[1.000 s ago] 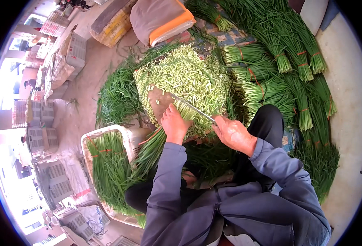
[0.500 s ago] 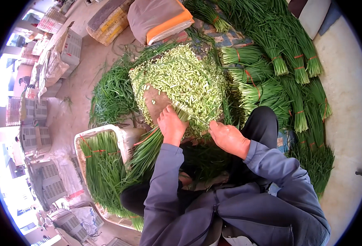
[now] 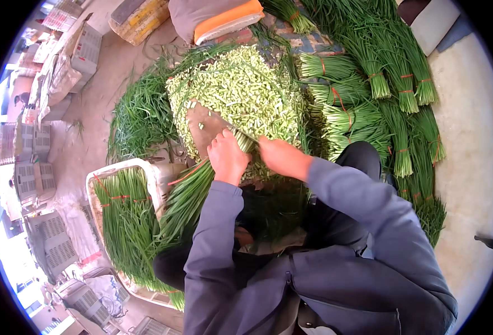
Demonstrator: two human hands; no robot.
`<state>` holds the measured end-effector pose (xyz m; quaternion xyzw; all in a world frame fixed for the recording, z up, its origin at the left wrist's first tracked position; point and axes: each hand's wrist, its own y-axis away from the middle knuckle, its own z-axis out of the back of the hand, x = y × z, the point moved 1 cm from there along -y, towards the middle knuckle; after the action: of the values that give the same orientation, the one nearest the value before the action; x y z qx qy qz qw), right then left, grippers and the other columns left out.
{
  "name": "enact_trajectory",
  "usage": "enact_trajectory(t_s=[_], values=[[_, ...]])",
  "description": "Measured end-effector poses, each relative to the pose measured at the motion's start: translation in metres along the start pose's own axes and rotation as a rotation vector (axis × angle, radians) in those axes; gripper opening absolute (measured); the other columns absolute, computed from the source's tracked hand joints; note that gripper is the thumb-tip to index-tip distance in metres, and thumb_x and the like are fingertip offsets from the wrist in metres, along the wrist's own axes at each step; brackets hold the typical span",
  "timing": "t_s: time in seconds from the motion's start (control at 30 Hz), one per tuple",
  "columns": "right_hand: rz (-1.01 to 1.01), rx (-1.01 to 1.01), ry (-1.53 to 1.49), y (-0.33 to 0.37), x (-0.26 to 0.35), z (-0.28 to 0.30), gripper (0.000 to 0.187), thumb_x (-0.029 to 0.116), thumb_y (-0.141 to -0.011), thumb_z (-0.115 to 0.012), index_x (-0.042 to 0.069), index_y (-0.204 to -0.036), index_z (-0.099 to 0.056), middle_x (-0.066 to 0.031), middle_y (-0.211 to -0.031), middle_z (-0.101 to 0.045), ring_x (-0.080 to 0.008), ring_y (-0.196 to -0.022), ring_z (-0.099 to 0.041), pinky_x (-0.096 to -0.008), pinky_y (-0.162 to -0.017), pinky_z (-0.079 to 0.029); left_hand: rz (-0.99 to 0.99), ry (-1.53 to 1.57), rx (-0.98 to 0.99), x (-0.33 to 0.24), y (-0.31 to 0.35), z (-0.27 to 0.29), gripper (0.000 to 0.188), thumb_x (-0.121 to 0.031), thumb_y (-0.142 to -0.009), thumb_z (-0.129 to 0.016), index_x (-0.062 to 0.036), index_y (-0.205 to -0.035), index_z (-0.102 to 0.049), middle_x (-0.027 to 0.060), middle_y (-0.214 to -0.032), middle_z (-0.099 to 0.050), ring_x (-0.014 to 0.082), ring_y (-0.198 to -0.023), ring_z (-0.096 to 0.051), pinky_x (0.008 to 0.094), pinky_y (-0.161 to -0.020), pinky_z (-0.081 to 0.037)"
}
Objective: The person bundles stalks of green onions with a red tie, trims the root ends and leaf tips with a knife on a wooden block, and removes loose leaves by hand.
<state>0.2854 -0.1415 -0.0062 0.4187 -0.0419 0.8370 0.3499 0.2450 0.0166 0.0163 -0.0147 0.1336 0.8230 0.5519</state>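
My left hand (image 3: 228, 157) is closed around a bunch of chives (image 3: 189, 196), its pale stem ends pointing up and right onto the pile. The long leaves trail down and left past my knee, over the crate's edge. In my right hand (image 3: 283, 157) is a knife (image 3: 243, 132), gripped at the handle, which my fingers hide. Its thin blade points up and left, lying across the pale stem ends just beyond my left fingers. Around the blade spreads a heap of chopped pale-green stem pieces (image 3: 249, 92). A bare brownish patch of board (image 3: 200, 124) shows at its left.
A white crate (image 3: 156, 184) at my left holds banded chives (image 3: 122, 220). Loose leaves (image 3: 140, 120) lie left of the heap. Several banded bunches (image 3: 347, 120) stack at the right. A grey-and-orange cushion (image 3: 227, 22) and a worn yellow block (image 3: 140, 21) stand at the far side.
My right hand has moved left and upward with the knife, whose blade now reaches farther up and left across the stems. The whole view has shifted slightly; my left hand keeps its grip.
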Motion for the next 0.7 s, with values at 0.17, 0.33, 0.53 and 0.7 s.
enact_trajectory(t_s=[0.17, 0.33, 0.53, 0.7], values=[[-0.027, 0.125, -0.030, 0.022, -0.007, 0.005, 0.017, 0.007, -0.092, -0.047, -0.007, -0.102, -0.050, -0.0309, -0.078, -0.063, -0.0490, -0.072, -0.064, -0.0565, -0.067, -0.051, 0.013, 0.062, -0.015, 0.017, -0.003, -0.004, 0.056, -0.023, -0.059, -0.087, -0.0009, -0.103, -0.059, 0.0180, -0.107, -0.066, 0.0368, -0.106, -0.063, 0.0457, -0.093, -0.048], [-0.032, 0.043, -0.067, -0.010, -0.011, -0.008, 0.019, 0.006, -0.089, -0.052, -0.007, -0.103, -0.052, -0.0336, -0.086, -0.065, -0.0503, -0.082, -0.065, -0.0549, -0.072, -0.052, -0.048, 0.061, -0.013, 0.012, 0.003, -0.013, 0.058, -0.024, -0.059, -0.087, -0.0014, -0.104, -0.058, 0.0188, -0.106, -0.066, 0.0377, -0.105, -0.063, 0.0480, -0.093, -0.047], [0.064, 0.041, 0.087, -0.059, -0.008, 0.013, 0.023, 0.010, -0.084, -0.058, -0.004, -0.102, -0.060, -0.0302, -0.095, -0.067, -0.0457, -0.091, -0.067, -0.0534, -0.078, -0.052, -0.067, 0.141, -0.024, 0.020, 0.002, 0.002, 0.068, -0.024, -0.058, -0.088, -0.0016, -0.114, -0.058, 0.0252, -0.109, -0.068, 0.0405, -0.104, -0.066, 0.0446, -0.093, -0.051], [0.048, -0.046, 0.076, -0.046, -0.018, 0.026, 0.022, 0.010, -0.085, -0.057, -0.004, -0.101, -0.061, -0.0290, -0.091, -0.068, -0.0454, -0.087, -0.067, -0.0529, -0.076, -0.053, -0.046, 0.112, -0.099, 0.013, 0.008, 0.003, 0.078, -0.026, -0.054, -0.089, -0.0013, -0.120, -0.056, 0.0209, -0.111, -0.067, 0.0370, -0.107, -0.064, 0.0438, -0.096, -0.050]])
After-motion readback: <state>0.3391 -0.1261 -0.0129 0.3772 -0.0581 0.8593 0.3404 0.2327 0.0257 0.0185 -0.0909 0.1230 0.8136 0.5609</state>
